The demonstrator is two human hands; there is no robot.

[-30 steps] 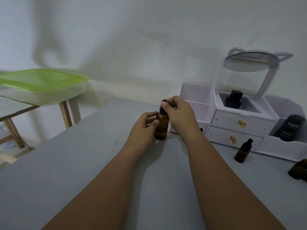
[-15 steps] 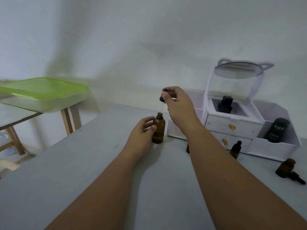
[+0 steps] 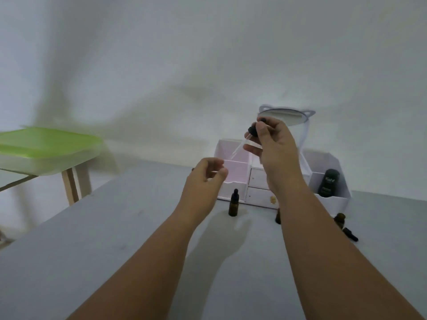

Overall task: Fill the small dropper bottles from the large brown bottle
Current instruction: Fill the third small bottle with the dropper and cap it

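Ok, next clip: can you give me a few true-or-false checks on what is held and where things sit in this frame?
1. The right hand pinches a dropper by its black bulb. True.
2. A capped dropper bottle stands upright on the grey table in front of the white organiser. True.
3. The green-lidded box sits on the grey table. False: it rests on a separate wooden-legged stand to the left.
4. The dark bottle stands in the organiser's leftmost compartment. False: it is in the rightmost one.
5. A loose dropper lies on the table by an uncapped bottle. True.
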